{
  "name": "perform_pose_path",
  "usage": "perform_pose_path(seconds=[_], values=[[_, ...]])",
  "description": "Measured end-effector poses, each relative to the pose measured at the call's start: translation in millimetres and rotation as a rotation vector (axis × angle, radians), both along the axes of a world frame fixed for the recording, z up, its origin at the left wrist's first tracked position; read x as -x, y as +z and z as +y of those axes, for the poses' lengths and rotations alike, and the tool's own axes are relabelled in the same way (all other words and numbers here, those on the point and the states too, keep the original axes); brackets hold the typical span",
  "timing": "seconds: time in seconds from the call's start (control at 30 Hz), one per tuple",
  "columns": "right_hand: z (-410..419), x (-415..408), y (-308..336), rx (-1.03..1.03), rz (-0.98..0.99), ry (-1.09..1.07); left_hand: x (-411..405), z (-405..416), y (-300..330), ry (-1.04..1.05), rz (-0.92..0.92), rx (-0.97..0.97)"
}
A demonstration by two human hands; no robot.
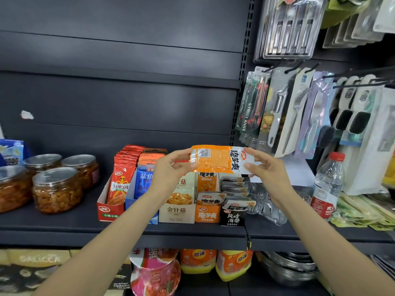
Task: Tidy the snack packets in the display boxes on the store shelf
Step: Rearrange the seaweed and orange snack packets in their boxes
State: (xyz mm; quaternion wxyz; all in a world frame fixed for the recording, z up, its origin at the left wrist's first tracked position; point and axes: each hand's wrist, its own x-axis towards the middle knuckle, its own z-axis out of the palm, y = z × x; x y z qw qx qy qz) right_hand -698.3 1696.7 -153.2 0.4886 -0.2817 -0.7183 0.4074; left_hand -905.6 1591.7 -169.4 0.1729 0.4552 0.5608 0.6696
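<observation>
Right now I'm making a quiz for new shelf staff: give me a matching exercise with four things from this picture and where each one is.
Things:
1. orange packet
2. water bottle
3. jars
4. red box

Places:
A. far left of the row of display boxes
B. on the shelf, left of all the boxes
C. held up between both hands
D. on the shelf, right of the boxes

Pairs: 1-C, 2-D, 3-B, 4-A
</observation>
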Motion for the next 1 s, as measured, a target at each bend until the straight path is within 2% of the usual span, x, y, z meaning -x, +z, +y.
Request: perform_pose_path(seconds=[0.23,0.4,0.47,0.63,0.67,0.77,0.83,0.9,1.0], values=[[0.4,-0.6,0.9,-0.01,-0.037,0.008,5.0,4.3,-4.0,0.021,0.024,0.045],[3.3,-1.8,3.9,0.051,-0.054,0.104,14.7,13.1,-10.9,0.001,-0.082,0.133],[3.1,-0.6,5.6,-0.031,-0.065,0.103,16.0,18.9,-15.0,0.027,-0.071,0.171],[17.5,9.2,6.0,-0.264,-0.186,-0.11,14.9,25.6,-13.9,0.013,-0.084,0.212],[19.8,11.0,6.0,-0.299,-0.22,-0.148,16.3,26.1,-15.3,0.037,0.002,0.226],[21.0,14.1,5.4,-0.414,-0.349,-0.162,22.0,25.4,-23.0,0.153,0.438,0.284],[20.4,15.3,3.7,-0.486,-0.463,-0.159,27.5,24.8,-28.2,0.195,0.66,0.322],[20.2,17.6,1.9,-0.565,-0.517,-0.172,33.3,23.6,-32.0,0.219,0.828,0.386],[18.6,23.4,2.3,-0.701,-0.448,-0.231,40.7,21.2,-33.0,0.222,1.016,0.489]])
